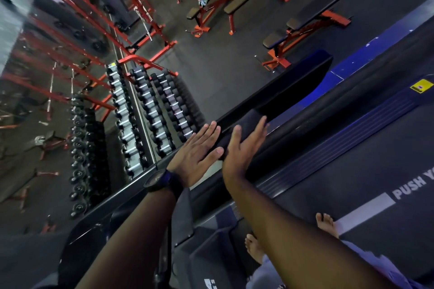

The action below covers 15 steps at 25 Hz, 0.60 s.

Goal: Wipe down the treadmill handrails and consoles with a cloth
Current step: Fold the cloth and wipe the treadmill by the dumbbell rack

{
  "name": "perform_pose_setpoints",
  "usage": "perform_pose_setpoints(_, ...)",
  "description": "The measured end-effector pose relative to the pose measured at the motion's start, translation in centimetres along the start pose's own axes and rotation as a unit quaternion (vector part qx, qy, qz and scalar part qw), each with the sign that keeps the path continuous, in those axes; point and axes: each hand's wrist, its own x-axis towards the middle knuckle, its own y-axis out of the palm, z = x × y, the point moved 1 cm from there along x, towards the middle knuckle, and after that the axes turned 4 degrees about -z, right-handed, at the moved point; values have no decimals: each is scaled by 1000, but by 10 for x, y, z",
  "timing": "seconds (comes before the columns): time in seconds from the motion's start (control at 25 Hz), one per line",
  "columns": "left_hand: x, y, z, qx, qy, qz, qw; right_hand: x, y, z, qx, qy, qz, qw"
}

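The treadmill [352, 183] fills the lower right of the frame, and its handrail [293, 91] runs diagonally up from centre. I have my left hand [199, 148] and right hand [244, 145] flat on the rail, fingers straight, gripping nothing. They press what looks like a dark cloth [247, 118] lying between them at frame centre. To wipe well, I'd keep both palms bearing down evenly and slide along the rail's length, covering top and sides.
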Motion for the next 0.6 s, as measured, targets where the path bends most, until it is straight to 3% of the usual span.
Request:
perform_pose_setpoints(0.08,-3,-1,9,-12,3,-11,1000,-1,10,-5,7,115,-39,993)
perform_pose_setpoints(0.16,-7,1,16,-32,4,-21,999,-35,16,0,14,174,-6,985)
perform_pose_setpoints(0.28,-18,3,23,-38,1,-28,999,-38,7,-1,6,13,15,1000)
perform_pose_setpoints(0.32,-20,4,26,-36,3,-28,999,-21,11,-9,0,30,-11,999)
perform_pose_setpoints(0.4,-24,4,29,-31,7,-29,999,-7,18,-12,12,168,-59,984)
perform_pose_setpoints(0.44,-25,4,29,-25,10,-29,999,-16,19,-15,14,203,-45,978)
perform_pose_setpoints(0.6,-26,4,33,-20,12,-32,999,-37,8,-9,5,12,21,1000)
